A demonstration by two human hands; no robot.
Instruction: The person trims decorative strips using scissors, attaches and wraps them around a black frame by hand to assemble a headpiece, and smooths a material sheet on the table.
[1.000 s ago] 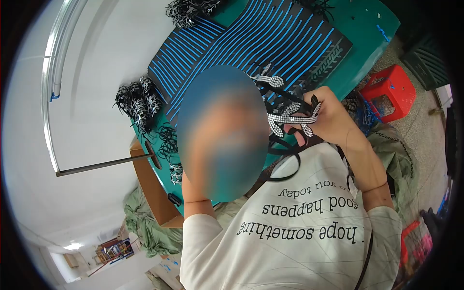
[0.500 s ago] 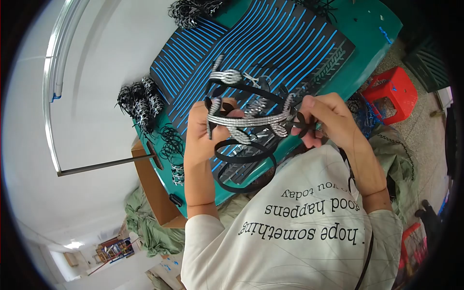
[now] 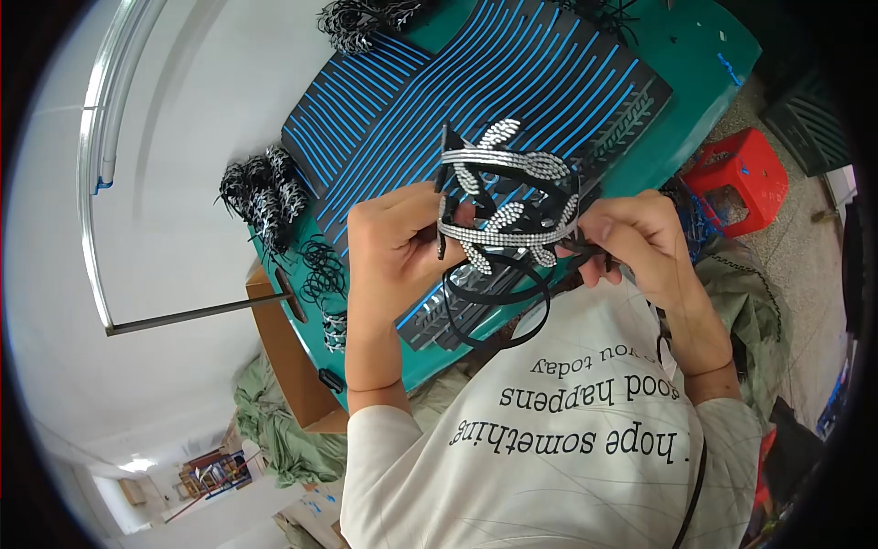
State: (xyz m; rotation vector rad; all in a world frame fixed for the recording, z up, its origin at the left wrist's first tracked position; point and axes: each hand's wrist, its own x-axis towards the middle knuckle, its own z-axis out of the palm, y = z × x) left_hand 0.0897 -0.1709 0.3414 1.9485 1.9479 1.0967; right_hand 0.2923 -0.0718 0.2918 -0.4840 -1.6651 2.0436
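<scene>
Here the rhinestone leaf straps (image 3: 523,240) are held up in mid-air over the worktop (image 3: 700,87); the near band's left end is gripped in the curled fingers of the left hand (image 3: 395,242), its dark right end pinched by those of the right hand (image 3: 645,242); black loops (image 3: 494,300) are left dangling below; beyond, the blue-striped black board (image 3: 439,101) is spread flat, flanked on the left by a black-and-silver bundle (image 3: 262,194).

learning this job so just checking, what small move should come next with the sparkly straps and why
I'd probably hold the left hand steady and ease the right hand slightly outward, spreading the rhinestone straps: the hands grip them at opposite sides, leaf shapes crowd close together between, and black loops hang slack below.
</scene>
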